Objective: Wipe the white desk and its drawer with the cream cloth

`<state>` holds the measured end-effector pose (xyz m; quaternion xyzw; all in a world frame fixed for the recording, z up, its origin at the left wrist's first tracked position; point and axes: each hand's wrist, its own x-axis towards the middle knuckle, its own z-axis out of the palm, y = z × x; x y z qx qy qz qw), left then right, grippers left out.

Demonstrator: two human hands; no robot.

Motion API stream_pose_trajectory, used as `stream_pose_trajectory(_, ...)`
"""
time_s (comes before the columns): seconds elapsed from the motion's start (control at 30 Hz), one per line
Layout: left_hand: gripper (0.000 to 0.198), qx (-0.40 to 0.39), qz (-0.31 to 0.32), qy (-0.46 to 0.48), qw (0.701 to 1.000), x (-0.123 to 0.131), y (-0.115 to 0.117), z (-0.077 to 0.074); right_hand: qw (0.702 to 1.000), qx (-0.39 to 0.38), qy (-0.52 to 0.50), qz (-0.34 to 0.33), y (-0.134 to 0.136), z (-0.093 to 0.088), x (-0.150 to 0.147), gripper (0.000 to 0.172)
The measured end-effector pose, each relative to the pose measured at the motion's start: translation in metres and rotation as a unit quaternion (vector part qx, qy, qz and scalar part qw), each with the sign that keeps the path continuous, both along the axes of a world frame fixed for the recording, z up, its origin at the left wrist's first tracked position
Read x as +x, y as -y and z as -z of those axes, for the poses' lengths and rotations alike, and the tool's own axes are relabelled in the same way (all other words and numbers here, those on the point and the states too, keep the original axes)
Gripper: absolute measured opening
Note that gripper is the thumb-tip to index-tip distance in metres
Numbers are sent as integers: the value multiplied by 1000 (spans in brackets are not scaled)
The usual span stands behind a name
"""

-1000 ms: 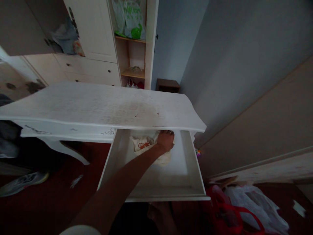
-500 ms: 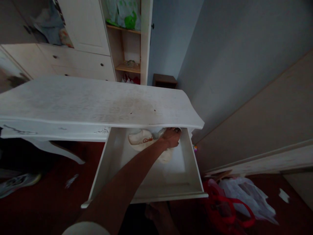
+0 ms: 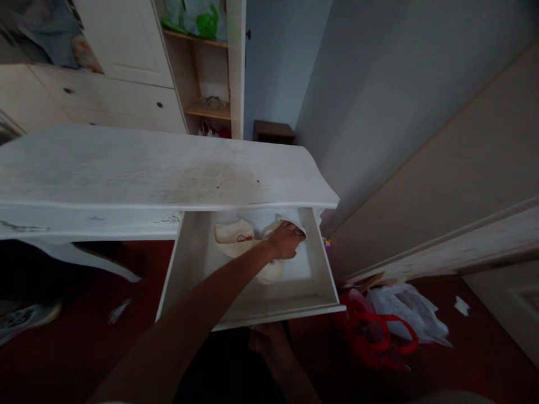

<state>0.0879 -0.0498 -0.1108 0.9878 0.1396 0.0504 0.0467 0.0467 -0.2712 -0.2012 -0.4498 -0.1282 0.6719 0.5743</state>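
My left hand (image 3: 287, 240) reaches into the pulled-out drawer (image 3: 236, 315) of a white table. Its fingers are curled over the right end of a cream cloth item (image 3: 236, 231) with a small reddish-brown print. The cloth lies loosely folded on the drawer bottom, towards the back; part of it is hidden by my hand and forearm, and I cannot tell its exact kind. Below the drawer front is my right hand (image 3: 269, 339), in shadow. Its fingers are too dark and partly hidden to read, and whether it touches the drawer is unclear.
The white tabletop (image 3: 126, 168) extends left above the drawer. Behind stands a white cabinet (image 3: 130, 45) with open shelves holding plastic bags (image 3: 197, 19). A wall borders the right. On the red floor lie a red bag (image 3: 370, 331) and a white plastic bag (image 3: 408, 314).
My left hand and the cloth under it have shifted slightly forward, away from the table edge. More of my right hand and forearm shows below the drawer. The whole view has shifted a little.
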Motion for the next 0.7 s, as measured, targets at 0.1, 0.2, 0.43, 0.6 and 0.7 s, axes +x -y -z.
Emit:
stream_pose_trajectory(0.1,48,-18,35,15,999,-7,11,4,1000,5,-6,17,0,-4,-1,28)
stream_pose_trajectory(0.2,43,-28,69,7,997,-12,23,5,1000,9,-11,16,-1,-6,-2,28)
stream_pose_trajectory(0.43,43,-69,133,23,988,-18,49,14,1000,16,17,16,-5,-8,-1,27)
stream_pose_trajectory(0.6,38,-106,173,-8,979,-16,67,17,999,17,26,19,-5,-9,0,27)
stream_pose_trajectory(0.7,36,-119,189,-25,974,-13,72,14,999,25,34,22,-5,-12,0,27)
